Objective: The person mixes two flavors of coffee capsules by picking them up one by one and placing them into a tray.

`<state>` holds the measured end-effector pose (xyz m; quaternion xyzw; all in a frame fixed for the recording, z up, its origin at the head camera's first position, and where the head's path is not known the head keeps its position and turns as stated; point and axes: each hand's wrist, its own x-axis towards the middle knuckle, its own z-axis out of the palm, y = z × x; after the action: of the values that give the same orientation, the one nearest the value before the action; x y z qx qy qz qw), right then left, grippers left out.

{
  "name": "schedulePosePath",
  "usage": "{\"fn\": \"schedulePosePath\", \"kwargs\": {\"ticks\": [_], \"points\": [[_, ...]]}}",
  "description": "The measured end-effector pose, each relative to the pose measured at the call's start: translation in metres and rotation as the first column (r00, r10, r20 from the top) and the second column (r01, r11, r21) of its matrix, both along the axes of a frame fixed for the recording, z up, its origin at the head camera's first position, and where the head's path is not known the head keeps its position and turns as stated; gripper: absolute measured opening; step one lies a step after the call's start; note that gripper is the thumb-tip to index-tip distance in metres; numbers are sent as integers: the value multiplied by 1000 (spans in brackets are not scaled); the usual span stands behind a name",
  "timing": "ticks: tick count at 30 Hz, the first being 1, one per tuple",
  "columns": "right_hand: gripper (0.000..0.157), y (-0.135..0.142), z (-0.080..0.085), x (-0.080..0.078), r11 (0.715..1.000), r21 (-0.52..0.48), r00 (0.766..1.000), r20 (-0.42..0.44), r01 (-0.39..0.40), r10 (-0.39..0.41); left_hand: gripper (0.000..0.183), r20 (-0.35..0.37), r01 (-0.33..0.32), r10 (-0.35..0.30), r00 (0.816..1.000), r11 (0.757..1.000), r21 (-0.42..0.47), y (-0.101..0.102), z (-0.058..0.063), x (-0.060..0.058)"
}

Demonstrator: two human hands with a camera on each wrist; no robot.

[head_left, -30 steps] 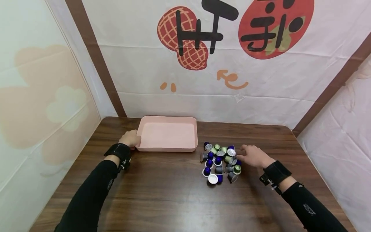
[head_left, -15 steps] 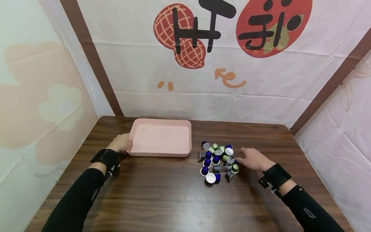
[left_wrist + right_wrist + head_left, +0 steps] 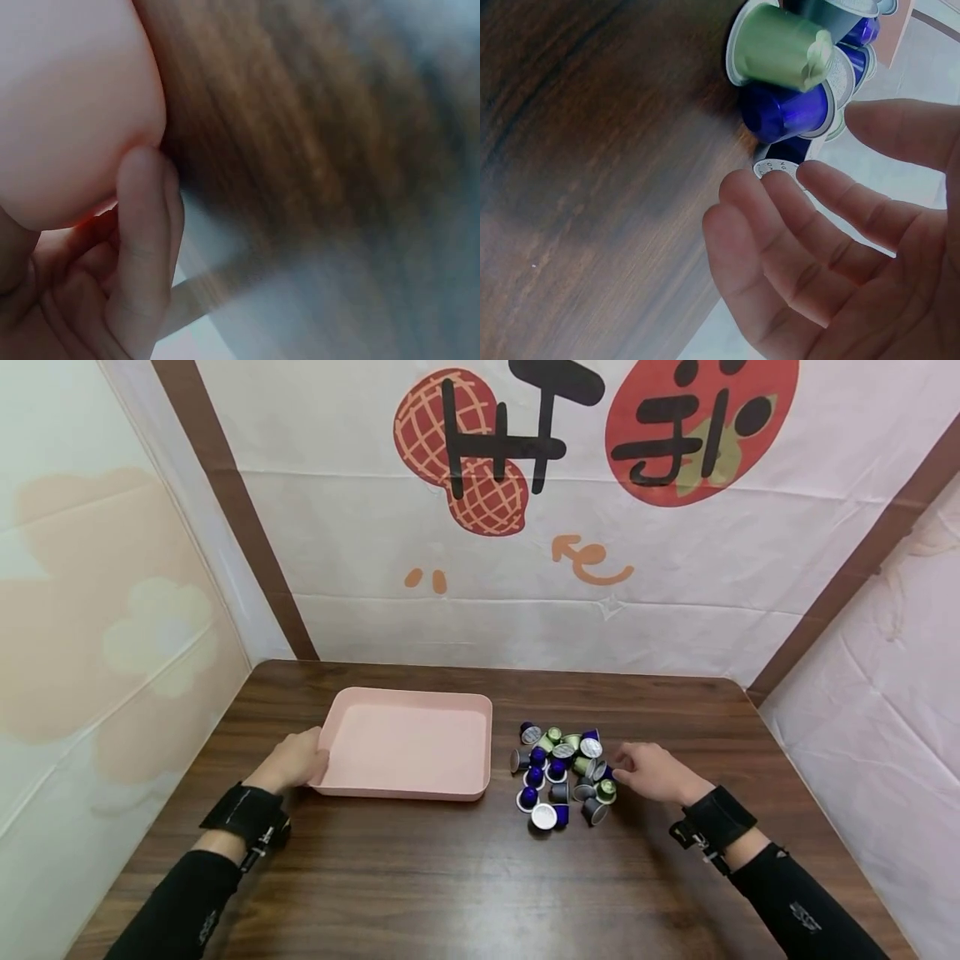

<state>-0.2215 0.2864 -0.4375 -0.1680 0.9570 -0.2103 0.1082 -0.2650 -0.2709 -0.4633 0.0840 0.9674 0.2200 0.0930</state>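
A shallow pink tray (image 3: 408,743) lies on the table, left of the middle. My left hand (image 3: 294,762) holds its left side; in the left wrist view, the thumb presses on the tray's wall (image 3: 67,150) near a corner, the other fingers partly hidden behind. To the tray's right is a cluster of coffee capsules, among them a blue capsule (image 3: 528,797), a white-lidded capsule (image 3: 543,816) and a grey capsule (image 3: 594,811). Beside this cluster my right hand (image 3: 660,772) has loosely bent fingers and holds nothing. The right wrist view shows a green capsule (image 3: 780,49) beyond its fingertips.
A brown wood-grain table (image 3: 450,877) carries everything. Behind its far edge hangs a white printed cloth (image 3: 360,527), and pale cloth walls stand on the left (image 3: 112,652) and right (image 3: 862,677).
My left hand has drawn the tray towards me and a little to the left. The right hand stays beside the capsules, almost still. The capsules keep their arrangement.
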Motion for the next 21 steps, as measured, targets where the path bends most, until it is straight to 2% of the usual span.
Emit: {"fn": "schedulePosePath", "kwargs": {"ticks": [4, 10, 15, 21], "points": [[20, 1, -1, 4, 1000, -7, 1000, -9, -19, 19, 32, -20, -4, 4, 1000, 1000, -6, 1, -1, 12], [17, -2, -3, 8, 997, 18, 995, -65, -73, 74, 38, 7, -35, 35, 999, 999, -28, 3, 3, 30], [18, -7, -3, 11, 990, 67, 982, -133, -124, 132, 40, 19, -22, 23, 1000, 999, -49, 5, 8, 46], [16, -10, -3, 15, 984, 89, 975, -145, -155, 167, 40, 22, 18, -17, 1000, 998, -60, 12, 10, 67]]}}
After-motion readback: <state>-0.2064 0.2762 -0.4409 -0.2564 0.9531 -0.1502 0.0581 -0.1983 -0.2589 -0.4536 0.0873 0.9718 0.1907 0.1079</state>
